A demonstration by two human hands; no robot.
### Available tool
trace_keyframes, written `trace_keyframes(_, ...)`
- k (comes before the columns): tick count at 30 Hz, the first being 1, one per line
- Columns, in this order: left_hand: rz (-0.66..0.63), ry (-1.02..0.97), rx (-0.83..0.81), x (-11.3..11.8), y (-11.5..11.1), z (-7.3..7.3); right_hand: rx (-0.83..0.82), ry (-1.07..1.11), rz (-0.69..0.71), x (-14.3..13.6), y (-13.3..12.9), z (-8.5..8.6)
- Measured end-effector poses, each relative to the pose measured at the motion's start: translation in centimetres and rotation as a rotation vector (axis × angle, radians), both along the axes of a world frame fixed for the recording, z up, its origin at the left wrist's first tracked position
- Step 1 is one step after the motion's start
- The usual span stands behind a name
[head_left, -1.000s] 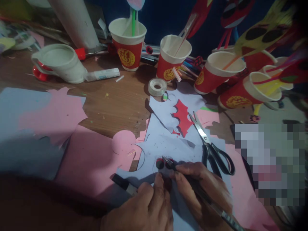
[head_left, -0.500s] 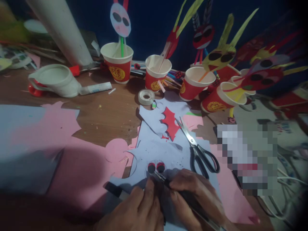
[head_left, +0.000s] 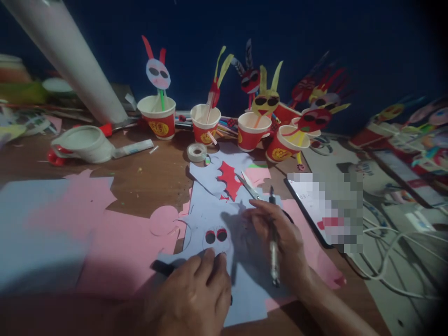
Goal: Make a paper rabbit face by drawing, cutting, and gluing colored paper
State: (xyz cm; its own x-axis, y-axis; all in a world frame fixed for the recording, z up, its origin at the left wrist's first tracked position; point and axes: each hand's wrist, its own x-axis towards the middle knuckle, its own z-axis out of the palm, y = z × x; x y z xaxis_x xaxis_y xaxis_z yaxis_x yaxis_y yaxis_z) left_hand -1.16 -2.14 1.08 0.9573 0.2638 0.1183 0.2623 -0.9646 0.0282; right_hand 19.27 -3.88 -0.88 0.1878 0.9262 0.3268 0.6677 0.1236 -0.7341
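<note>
Right hand grips pen off the paper, left hand on white sheet by eye cutouts

Right hand: fingers closed round pen, tip up and pointing toward far edge of tabletop, raised over right part of white sheet. Left hand: palm down, fingertips on white sheet just below the eye cutouts, not clenched, no object visibly gripped. Eye cutouts: two, black with red upper rims, side by side inside a faint drawn circle, near middle of white sheet, toward front edge of tabletop. Dark marker-like item partly under left hand.

Scissors beyond right hand, blades apart, handles mostly hidden by it. Red scrap beside blade tips, on pale paper. Pink sheet left of white sheet, blue-grey sheet at left end. Tape roll beyond scraps. Mug far left, glue tube at its right. Red paper cups with paper faces on straws along far edge. Phone right of right hand, partly pixelated, near right edge of tabletop.
</note>
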Motion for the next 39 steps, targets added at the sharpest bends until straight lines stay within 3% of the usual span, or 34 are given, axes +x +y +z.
trace_keyframes(7,-0.056,-0.031,0.161,-0.2,-0.4,-0.9,-0.055,-0.406,0.051,-0.5,0.9,-0.2)
trace_keyframes(11,-0.063,-0.053,0.199,-0.3,-0.4,-1.1,-0.021,-0.322,0.033,-0.8,1.0,-0.5)
trace_keyframes(14,-0.085,-0.031,0.134,-0.5,0.2,-0.2,0.009,-0.244,-0.009,-0.9,0.8,-0.4)
trace_keyframes(20,-0.131,-0.18,-0.175,-0.8,2.9,3.0,0.057,-0.101,-0.068,-0.9,0.5,-0.5)
trace_keyframes(22,-0.056,-0.285,-0.34,-0.8,4.4,3.9,0.058,-0.061,-0.078,-0.9,0.6,-0.5)
trace_keyframes(24,0.142,-0.414,-0.553,-0.7,6.2,4.5,0.045,-0.028,-0.075,-0.9,0.8,-0.5)
trace_keyframes(26,0.394,-0.483,-0.797,-0.5,8.1,4.4,0.025,0.002,-0.069,-0.9,0.9,-0.5)
trace_keyframes(28,0.525,-0.518,-0.983,-0.2,9.5,3.8,0.007,0.03,-0.067,-0.8,0.9,-0.5)
trace_keyframes(32,0.572,-0.47,-1.2,-0.1,10.6,2.8,-0.019,0.084,-0.068,-0.8,0.8,-0.6)
trace_keyframes(39,0.593,-0.235,-1.317,0.0,10.0,3.0,-0.077,0.152,-0.059,-0.8,0.9,-0.4)
